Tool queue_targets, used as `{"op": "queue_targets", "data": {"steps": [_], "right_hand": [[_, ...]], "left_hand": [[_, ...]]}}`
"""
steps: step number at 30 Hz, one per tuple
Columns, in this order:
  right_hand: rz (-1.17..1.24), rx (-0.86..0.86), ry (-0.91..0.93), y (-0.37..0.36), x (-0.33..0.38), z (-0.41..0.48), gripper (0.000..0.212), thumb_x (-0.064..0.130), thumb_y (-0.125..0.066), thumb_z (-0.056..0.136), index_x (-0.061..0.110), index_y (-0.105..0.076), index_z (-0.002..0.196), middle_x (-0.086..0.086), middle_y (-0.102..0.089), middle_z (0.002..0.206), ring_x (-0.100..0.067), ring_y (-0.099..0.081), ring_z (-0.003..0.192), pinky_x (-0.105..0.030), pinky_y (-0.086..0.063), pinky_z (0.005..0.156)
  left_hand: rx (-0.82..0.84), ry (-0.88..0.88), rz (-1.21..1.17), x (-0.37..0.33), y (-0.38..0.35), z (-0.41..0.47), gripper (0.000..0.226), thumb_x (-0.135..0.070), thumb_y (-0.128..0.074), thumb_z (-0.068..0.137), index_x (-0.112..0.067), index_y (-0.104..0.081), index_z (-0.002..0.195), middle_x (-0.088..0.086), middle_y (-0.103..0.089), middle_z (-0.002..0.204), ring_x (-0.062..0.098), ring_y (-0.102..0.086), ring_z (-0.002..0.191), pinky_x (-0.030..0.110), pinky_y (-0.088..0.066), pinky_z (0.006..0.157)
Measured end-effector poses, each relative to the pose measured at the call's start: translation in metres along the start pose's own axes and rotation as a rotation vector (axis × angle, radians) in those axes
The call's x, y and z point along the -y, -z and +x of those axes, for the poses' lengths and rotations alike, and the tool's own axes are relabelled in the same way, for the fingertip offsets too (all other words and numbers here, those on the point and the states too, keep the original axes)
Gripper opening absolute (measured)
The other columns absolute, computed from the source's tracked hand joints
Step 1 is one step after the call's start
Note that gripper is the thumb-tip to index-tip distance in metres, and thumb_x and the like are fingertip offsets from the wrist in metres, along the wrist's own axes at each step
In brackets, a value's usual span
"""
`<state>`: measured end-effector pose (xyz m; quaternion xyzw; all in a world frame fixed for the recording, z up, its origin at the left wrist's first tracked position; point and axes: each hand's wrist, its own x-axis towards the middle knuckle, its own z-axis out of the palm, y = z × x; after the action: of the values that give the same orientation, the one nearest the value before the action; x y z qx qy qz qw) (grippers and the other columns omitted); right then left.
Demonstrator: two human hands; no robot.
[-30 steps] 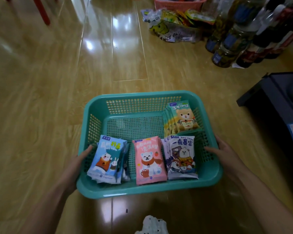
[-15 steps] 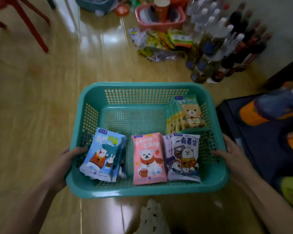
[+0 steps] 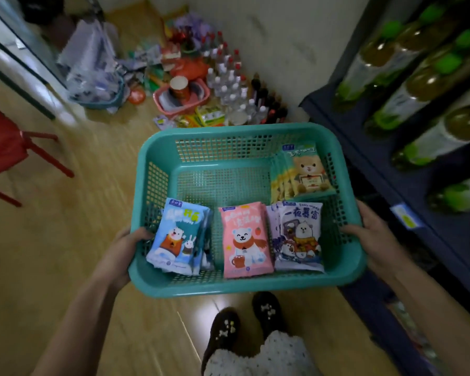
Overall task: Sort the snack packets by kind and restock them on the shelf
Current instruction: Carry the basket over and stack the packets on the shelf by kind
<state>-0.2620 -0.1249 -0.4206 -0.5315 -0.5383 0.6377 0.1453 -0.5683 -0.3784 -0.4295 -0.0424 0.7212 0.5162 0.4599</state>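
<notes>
Beside the shelf (image 3: 377, 164) now: the basket (image 3: 244, 287) has come up off the floor (image 3: 65, 253), with the left hand (image 3: 122, 253) and right hand (image 3: 369, 240) each keeping a grip clamped on its rim. The snack packets (image 3: 244, 240) lie inside in four sorted piles, so restocking looks next.

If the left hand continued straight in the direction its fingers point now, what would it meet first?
Probably the blue bear packets, lying just inside the teal basket wall that the left hand grips; depth is unclear.
</notes>
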Motion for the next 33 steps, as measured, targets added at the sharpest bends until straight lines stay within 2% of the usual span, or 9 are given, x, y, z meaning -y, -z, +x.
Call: {"op": "queue_targets", "data": {"steps": [7, 11, 15, 17, 20, 25, 28, 30, 33], "right_hand": [[0.181, -0.278, -0.009, 0.051, 0.005, -0.14, 0.062, -0.021, -0.041, 0.082, 0.018, -0.048, 0.129, 0.001, -0.065, 0.1, -0.007, -0.066, 0.078, -0.018, -0.055, 0.059], [0.335, -0.436, -0.012, 0.066, -0.019, -0.229, 0.061, -0.023, -0.038, 0.082, 0.022, -0.049, 0.123, 0.004, -0.067, 0.095, -0.003, -0.067, 0.068, -0.019, -0.054, 0.053], [0.488, -0.611, 0.0, 0.073, -0.055, -0.315, 0.061, -0.025, -0.035, 0.08, 0.026, -0.057, 0.105, 0.012, -0.074, 0.077, -0.004, -0.067, 0.064, -0.018, -0.054, 0.052], [0.582, -0.73, -0.012, 0.074, -0.076, -0.357, 0.06, -0.025, -0.035, 0.08, 0.024, -0.056, 0.107, 0.013, -0.074, 0.076, -0.003, -0.068, 0.063, -0.018, -0.054, 0.052], [0.706, -0.877, -0.019, 0.073, -0.109, -0.421, 0.059, -0.024, -0.036, 0.081, 0.021, -0.052, 0.116, 0.005, -0.071, 0.087, -0.005, -0.068, 0.064, -0.02, -0.055, 0.052], [0.911, -1.122, -0.034, 0.069, -0.164, -0.525, 0.063, -0.021, -0.036, 0.084, 0.027, -0.048, 0.122, 0.001, -0.063, 0.096, -0.01, -0.067, 0.069, -0.021, -0.056, 0.052], [0.997, -1.258, -0.053, 0.061, -0.2, -0.587, 0.063, -0.022, -0.035, 0.083, 0.024, -0.05, 0.123, -0.003, -0.065, 0.1, -0.016, -0.069, 0.071, -0.025, -0.058, 0.055], [1.06, -1.341, -0.068, 0.056, -0.225, -0.628, 0.061, -0.022, -0.035, 0.083, 0.024, -0.051, 0.12, -0.003, -0.066, 0.098, -0.022, -0.067, 0.075, -0.029, -0.059, 0.057], [1.137, -1.456, -0.095, 0.048, -0.265, -0.687, 0.059, -0.023, -0.034, 0.083, 0.021, -0.052, 0.119, -0.003, -0.07, 0.091, -0.023, -0.068, 0.071, -0.032, -0.059, 0.056]], "left_hand": [[0.21, -0.017, 0.202, -0.045, -0.038, -0.068, 0.03, 0.001, -0.043, 0.084, 0.0, -0.059, 0.109, 0.017, -0.07, 0.076, 0.026, -0.066, 0.055, 0.031, -0.055, 0.051], [0.415, -0.041, 0.358, -0.062, -0.07, -0.101, 0.024, 0.003, -0.039, 0.085, -0.001, -0.063, 0.09, 0.013, -0.071, 0.065, 0.026, -0.066, 0.05, 0.03, -0.055, 0.045], [0.542, -0.097, 0.57, -0.065, -0.115, -0.129, 0.02, 0.0, -0.043, 0.085, 0.002, -0.058, 0.098, 0.031, -0.058, 0.097, 0.037, -0.058, 0.079, 0.045, -0.046, 0.073], [0.618, -0.117, 0.649, -0.058, -0.145, -0.15, 0.016, 0.0, -0.042, 0.087, -0.001, -0.055, 0.097, 0.03, -0.052, 0.101, 0.037, -0.053, 0.085, 0.047, -0.043, 0.076], [0.78, -0.161, 0.786, -0.036, -0.192, -0.189, 0.019, 0.004, -0.039, 0.088, 0.001, -0.057, 0.091, 0.029, -0.057, 0.099, 0.038, -0.056, 0.082, 0.049, -0.045, 0.075], [1.043, -0.213, 0.941, 0.026, -0.264, -0.275, 0.032, 0.008, -0.034, 0.09, -0.007, -0.057, 0.105, 0.021, -0.061, 0.093, 0.035, -0.058, 0.077, 0.04, -0.047, 0.065], [1.165, -0.174, 0.993, 0.076, -0.293, -0.336, 0.033, 0.002, -0.05, 0.078, -0.007, -0.058, 0.109, 0.019, -0.062, 0.089, 0.033, -0.06, 0.073, 0.038, -0.048, 0.069], [1.248, -0.126, 1.031, 0.114, -0.307, -0.372, 0.032, -0.003, -0.054, 0.066, -0.012, -0.07, 0.092, 0.025, -0.064, 0.091, 0.032, -0.065, 0.061, 0.039, -0.049, 0.068], [1.338, -0.082, 1.122, 0.183, -0.324, -0.422, 0.019, -0.004, -0.054, 0.07, -0.007, -0.07, 0.08, 0.02, -0.07, 0.073, 0.025, -0.065, 0.047, 0.034, -0.054, 0.048]]}}
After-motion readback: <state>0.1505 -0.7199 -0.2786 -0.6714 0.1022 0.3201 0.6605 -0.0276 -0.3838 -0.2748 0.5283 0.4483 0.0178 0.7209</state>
